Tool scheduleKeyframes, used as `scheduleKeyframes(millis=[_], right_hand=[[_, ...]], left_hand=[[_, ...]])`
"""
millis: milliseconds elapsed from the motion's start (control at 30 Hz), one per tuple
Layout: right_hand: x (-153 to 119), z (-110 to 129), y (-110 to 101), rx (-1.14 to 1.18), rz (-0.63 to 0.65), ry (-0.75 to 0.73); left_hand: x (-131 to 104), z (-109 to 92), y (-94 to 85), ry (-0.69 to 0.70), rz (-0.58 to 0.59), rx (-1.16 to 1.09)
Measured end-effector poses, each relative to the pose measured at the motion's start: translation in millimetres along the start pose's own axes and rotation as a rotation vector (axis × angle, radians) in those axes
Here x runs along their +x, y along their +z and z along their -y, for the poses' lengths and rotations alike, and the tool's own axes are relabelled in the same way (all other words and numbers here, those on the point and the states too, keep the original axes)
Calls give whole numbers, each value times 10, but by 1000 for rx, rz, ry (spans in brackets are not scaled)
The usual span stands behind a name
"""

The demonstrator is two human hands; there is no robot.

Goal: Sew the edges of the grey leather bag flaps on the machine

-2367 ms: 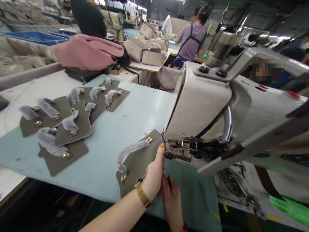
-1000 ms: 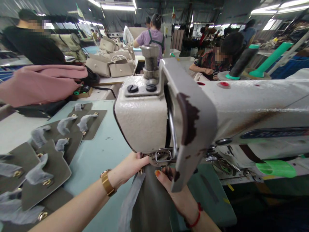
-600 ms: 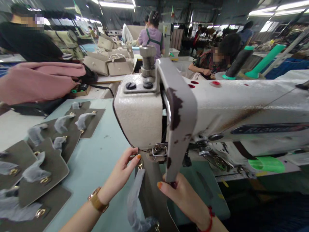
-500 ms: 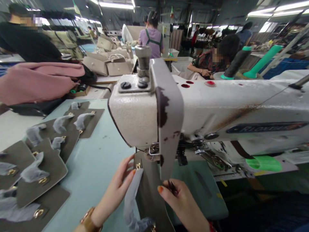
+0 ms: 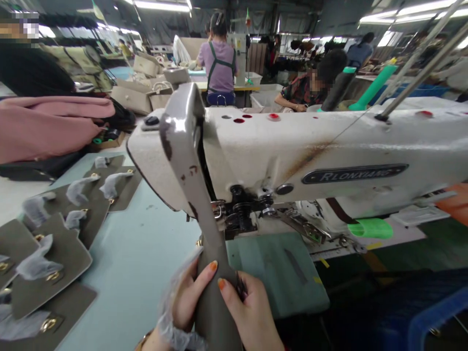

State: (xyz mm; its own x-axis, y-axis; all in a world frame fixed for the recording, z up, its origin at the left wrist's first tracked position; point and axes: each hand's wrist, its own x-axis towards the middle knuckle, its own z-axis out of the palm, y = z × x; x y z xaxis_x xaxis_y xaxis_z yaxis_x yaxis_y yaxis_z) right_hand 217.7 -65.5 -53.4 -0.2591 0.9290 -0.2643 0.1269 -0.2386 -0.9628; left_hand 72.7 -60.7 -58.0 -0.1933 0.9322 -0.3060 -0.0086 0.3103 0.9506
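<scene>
A grey-brown leather piece (image 5: 215, 312) is held in front of the white sewing machine (image 5: 256, 151). My left hand (image 5: 190, 292) grips its left edge, thumb on top. My right hand (image 5: 248, 307) grips the right edge, thumb on top, with a small dark metal tool (image 5: 241, 286) tucked in its fingers. A plastic-wrapped strap (image 5: 170, 302) hangs over my left hand and wrist, and its gold ring (image 5: 199, 241) shows near the machine's grey front bar (image 5: 190, 175).
Several similar leather pieces (image 5: 54, 263) with wrapped straps lie on the pale blue table (image 5: 135, 253) at left. Behind are pink material (image 5: 51, 122), beige bags (image 5: 131, 95) and people at work. A blue crate (image 5: 435, 317) stands lower right.
The leather piece has come back toward me, away from the machine's needle area. Both hands have drawn closer together on it. The view has shifted right.
</scene>
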Motion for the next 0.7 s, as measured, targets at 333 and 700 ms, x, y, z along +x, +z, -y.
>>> scheduleKeyframes(millis=[333, 700], right_hand=[[-6, 29, 14, -45, -28, -37], [105, -36, 23, -150, -47, -34]], left_hand=[[-64, 82, -4, -123, 166, -100], [38, 5, 13, -87, 67, -117]])
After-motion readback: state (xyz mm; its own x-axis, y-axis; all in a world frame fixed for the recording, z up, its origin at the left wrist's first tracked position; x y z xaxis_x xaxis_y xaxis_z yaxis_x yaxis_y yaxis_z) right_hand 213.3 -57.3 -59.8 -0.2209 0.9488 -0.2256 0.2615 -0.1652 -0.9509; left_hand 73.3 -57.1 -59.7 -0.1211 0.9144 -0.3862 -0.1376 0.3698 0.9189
